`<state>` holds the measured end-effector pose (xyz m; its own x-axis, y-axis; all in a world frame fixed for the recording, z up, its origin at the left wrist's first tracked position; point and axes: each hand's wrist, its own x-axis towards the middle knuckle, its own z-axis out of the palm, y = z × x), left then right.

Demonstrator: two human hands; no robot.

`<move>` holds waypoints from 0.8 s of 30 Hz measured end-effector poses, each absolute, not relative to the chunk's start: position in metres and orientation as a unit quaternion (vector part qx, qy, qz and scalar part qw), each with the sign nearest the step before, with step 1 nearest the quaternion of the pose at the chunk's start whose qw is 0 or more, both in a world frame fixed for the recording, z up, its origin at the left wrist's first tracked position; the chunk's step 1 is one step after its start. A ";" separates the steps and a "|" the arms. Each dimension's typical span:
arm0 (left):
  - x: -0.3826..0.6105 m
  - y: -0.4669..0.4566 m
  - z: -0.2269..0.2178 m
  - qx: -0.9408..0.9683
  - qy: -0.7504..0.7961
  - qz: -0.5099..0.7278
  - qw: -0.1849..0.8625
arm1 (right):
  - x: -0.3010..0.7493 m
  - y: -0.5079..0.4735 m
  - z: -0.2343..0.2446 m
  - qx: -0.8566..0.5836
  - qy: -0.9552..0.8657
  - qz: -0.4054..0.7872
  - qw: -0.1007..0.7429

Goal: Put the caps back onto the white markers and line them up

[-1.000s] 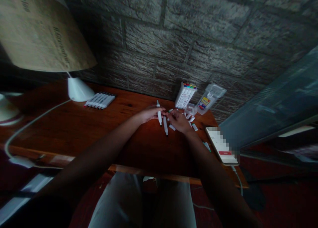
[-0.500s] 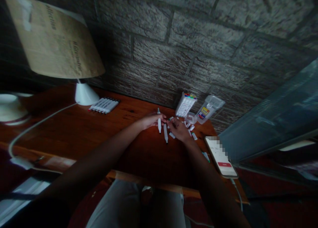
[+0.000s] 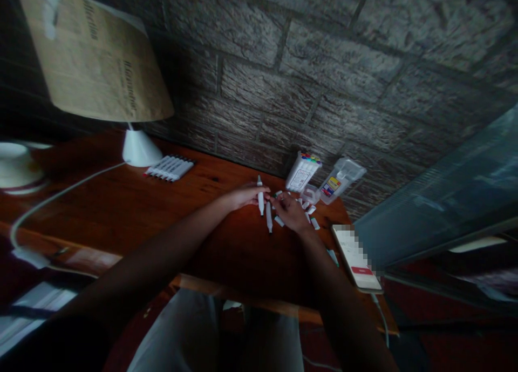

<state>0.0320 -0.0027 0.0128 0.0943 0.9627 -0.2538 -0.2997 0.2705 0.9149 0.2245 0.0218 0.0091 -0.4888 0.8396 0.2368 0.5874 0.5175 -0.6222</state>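
Observation:
My left hand [image 3: 245, 196] is closed around a slim white marker [image 3: 260, 202], which stands nearly upright in its fingers. My right hand [image 3: 289, 209] is beside it, fingers bent together in a pinch near the left fingertips. A hint of green shows at that pinch, but what it holds is too small to make out. A second white marker [image 3: 269, 218] with a dark tip lies on the table between the hands. Several small white marker caps [image 3: 315, 223] are scattered around my right hand, partly hidden by it.
A white case of colourful markers [image 3: 302, 172] and a clear plastic case [image 3: 342, 180] stand by the brick wall. A row of markers [image 3: 170, 168] lies near the lamp base [image 3: 140, 149]. A phone [image 3: 352, 253] on a cable rests at the right table edge. A white cup [image 3: 18, 167] stands far left.
The view has shifted slightly. Both hands keep almost the same pose, the left one still around the marker and the right one still pinching next to it.

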 end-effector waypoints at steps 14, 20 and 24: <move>0.033 -0.003 0.015 0.318 0.458 0.543 0.627 | 0.226 0.026 0.006 -0.396 -0.847 0.241 0.261; 0.031 0.000 0.013 0.325 0.458 0.534 0.632 | 0.229 0.027 0.005 -0.414 -0.841 0.239 0.253; 0.031 -0.001 0.015 0.306 0.468 0.528 0.639 | 0.234 0.028 0.009 -0.466 -0.827 0.194 0.246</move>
